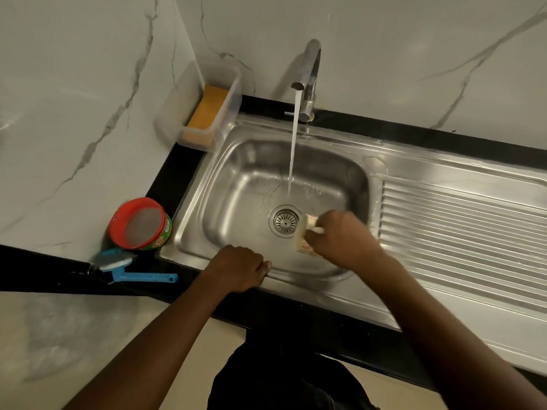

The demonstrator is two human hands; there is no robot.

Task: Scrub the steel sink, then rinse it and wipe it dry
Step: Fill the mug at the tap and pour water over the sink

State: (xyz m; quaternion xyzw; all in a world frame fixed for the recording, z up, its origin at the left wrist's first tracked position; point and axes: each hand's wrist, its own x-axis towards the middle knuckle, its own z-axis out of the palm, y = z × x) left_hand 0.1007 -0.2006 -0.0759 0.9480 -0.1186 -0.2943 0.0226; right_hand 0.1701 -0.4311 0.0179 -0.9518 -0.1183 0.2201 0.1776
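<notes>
The steel sink [225,184] has a round drain [284,221] in its basin and a ribbed draining board [461,220] to the right. Water runs from the tap [309,75] into the basin just behind the drain. My right hand [344,238] grips a pale sponge [305,236] and holds it low in the basin, right beside the drain. My left hand [238,267] rests on the sink's front rim, fingers curled over the edge.
A clear holder with a yellow sponge [207,110] stands at the back left corner. A red-lidded tub [140,224] and a blue brush [130,269] lie on the counter left of the sink. Marble wall rises behind.
</notes>
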